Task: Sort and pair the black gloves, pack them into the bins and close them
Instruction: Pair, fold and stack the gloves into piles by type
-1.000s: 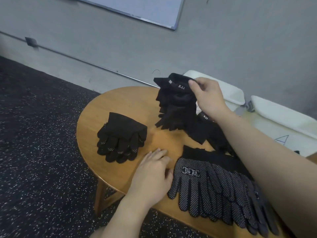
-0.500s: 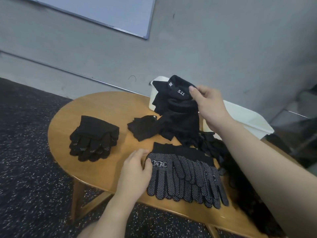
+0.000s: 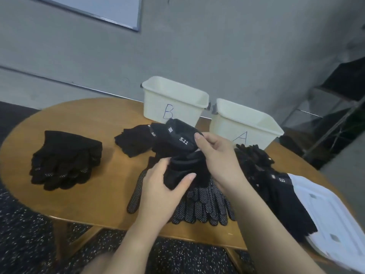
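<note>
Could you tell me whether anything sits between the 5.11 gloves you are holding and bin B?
Nothing visible does. Both hands, left and right, hold the 5.11 gloves just in front of bin B, which is open, its lid off.

There is a single view, from a camera worn on the person's head. It looks forward and steeply down onto a round wooden desk, close enough that both forearms rise from the bottom edge and both hands fill the middle. Its wide lens bends the desk's edge. The far side takes in two bins, a grey wall and speckled floor.
</note>
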Tool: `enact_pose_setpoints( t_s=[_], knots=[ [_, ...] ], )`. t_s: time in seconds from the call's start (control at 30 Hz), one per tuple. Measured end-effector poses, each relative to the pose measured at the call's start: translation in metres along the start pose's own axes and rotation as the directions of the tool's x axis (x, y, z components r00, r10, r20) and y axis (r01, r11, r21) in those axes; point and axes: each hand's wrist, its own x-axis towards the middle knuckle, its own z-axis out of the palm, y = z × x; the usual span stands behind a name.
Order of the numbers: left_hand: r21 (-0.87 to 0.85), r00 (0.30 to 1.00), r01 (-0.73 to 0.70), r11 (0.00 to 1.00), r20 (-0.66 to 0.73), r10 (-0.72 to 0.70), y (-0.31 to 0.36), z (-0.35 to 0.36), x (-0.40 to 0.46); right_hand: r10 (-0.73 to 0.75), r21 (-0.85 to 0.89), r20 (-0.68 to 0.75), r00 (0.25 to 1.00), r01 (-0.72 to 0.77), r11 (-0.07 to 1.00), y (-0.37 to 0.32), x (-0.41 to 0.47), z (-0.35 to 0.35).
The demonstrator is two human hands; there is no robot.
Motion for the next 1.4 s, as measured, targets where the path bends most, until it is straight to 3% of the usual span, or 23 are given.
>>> enact_pose_setpoints(
  t_s=[0.27, 0.37, 0.53, 0.73, 1.13, 1.27, 1.4],
  knots=[
    [0.010, 0.994, 0.020, 1.000, 0.109, -0.021, -0.002, -0.018, 0.002, 0.034, 0.136, -0.079, 0.996, -0.023, 0.990, 0.038, -0.015, 0.010],
    [0.024, 0.992, 0.093, 0.995, 0.082, -0.095, -0.008, -0.033, 0.007, 0.113, 0.352, -0.111, 0.987, -0.067, 0.934, 0.045, -0.004, 0.012],
    [-0.209, 0.987, 0.153, 0.966, -0.013, -0.160, -0.008, -0.042, 0.023, 0.082, 0.409, -0.170, 0.982, -0.005, 0.912, 0.055, 0.008, 0.021],
    [-0.315, 0.970, 0.222, 0.923, -0.027, -0.242, -0.010, -0.050, 0.021, 0.267, 0.654, -0.171, 0.949, -0.093, 0.751, 0.066, 0.011, 0.015],
    [-0.540, 0.887, 0.314, 0.781, -0.127, -0.444, -0.008, -0.064, 0.023, 0.191, 0.500, -0.255, 0.948, -0.039, 0.865, 0.064, 0.004, 0.014],
    [-0.664, 0.888, 0.297, 0.686, -0.072, -0.454, -0.006, -0.071, 0.025, 0.156, 0.489, -0.265, 0.952, -0.007, 0.872, 0.067, 0.001, 0.016],
    [-0.677, 0.876, 0.353, 0.646, -0.004, -0.482, -0.012, -0.075, 0.024, 0.121, 0.444, -0.285, 0.951, 0.019, 0.896, 0.070, 0.001, 0.019]
  ],
)
